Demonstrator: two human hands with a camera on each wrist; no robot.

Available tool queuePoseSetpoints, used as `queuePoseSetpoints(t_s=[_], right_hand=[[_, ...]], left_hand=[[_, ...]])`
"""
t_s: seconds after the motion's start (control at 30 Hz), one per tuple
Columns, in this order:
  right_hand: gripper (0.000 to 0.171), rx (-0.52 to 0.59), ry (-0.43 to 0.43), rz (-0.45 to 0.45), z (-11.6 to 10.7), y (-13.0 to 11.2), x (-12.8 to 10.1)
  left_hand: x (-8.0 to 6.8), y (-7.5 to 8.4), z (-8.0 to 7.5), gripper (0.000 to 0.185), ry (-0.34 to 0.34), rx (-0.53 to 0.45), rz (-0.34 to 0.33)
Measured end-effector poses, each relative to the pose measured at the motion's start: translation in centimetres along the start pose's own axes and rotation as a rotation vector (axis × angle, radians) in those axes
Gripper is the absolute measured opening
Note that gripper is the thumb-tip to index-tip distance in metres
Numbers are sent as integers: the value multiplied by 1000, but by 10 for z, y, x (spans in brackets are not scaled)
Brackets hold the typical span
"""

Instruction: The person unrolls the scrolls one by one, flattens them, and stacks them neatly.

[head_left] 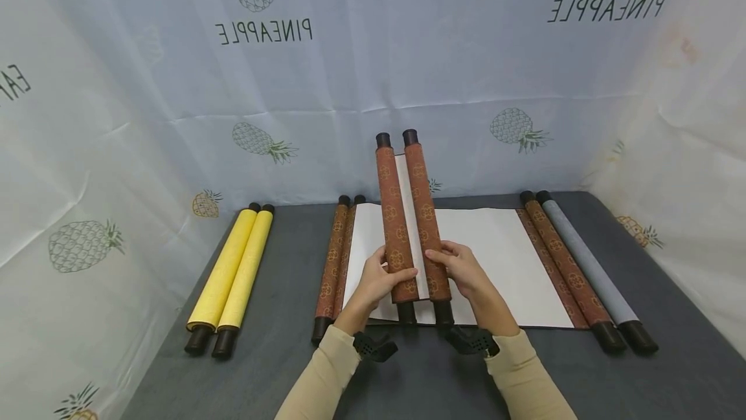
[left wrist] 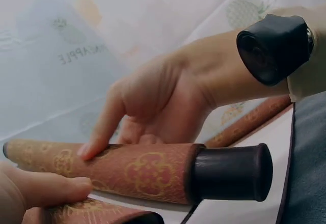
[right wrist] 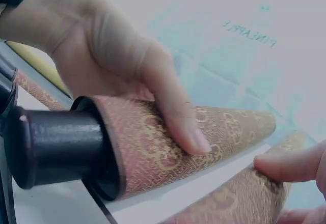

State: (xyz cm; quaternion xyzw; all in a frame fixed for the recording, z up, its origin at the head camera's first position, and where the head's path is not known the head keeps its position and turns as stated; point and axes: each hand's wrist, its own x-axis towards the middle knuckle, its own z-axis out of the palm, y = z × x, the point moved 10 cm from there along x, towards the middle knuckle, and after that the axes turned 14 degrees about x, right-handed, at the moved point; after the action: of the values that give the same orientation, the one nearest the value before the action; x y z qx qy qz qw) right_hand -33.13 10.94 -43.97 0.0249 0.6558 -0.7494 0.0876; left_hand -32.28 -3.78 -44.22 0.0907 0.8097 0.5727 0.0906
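Observation:
Both hands hold up a brown scroll (head_left: 395, 226) with gold flower patterns and black rod ends, its two rolls side by side and a narrow white strip between them. My left hand (head_left: 374, 281) grips the left roll near its lower end, thumb across the front. Around the lower part of the right roll, my right hand (head_left: 463, 269) curls, its thumb (right wrist: 183, 127) lying on the patterned surface. Beneath the held scroll lies another brown scroll, spread open with its white sheet (head_left: 501, 258) showing.
Two yellow scrolls (head_left: 233, 271) lie at the left of the dark grey table (head_left: 291, 381). Brown rolls (head_left: 333, 265) edge the white sheet on its left. At the right, a brown roll (head_left: 568, 271) lies beside a grey scroll (head_left: 591, 268). Pineapple-print cloth (head_left: 361, 70) hangs behind.

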Motion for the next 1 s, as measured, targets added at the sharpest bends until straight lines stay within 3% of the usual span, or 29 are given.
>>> queuePoseSetpoints(t_s=[0.2,0.33,0.47,0.73,1.0], right_hand=[[52,72,21,-12,2,0,0],[47,71,109,-39,4,3,-1],[46,37,206,-72,3,5,-2],[43,22,254,-101,3,4,-3],[57,8,227,-85,3,8,-2]], left_hand=[[-1,0,4,86,-34,-25,-12],[0,1,9,83,-46,-73,-3],[2,-2,10,83,-17,-96,-26],[0,-3,4,78,105,-88,-46],[-1,-6,-5,79,247,-52,-33]])
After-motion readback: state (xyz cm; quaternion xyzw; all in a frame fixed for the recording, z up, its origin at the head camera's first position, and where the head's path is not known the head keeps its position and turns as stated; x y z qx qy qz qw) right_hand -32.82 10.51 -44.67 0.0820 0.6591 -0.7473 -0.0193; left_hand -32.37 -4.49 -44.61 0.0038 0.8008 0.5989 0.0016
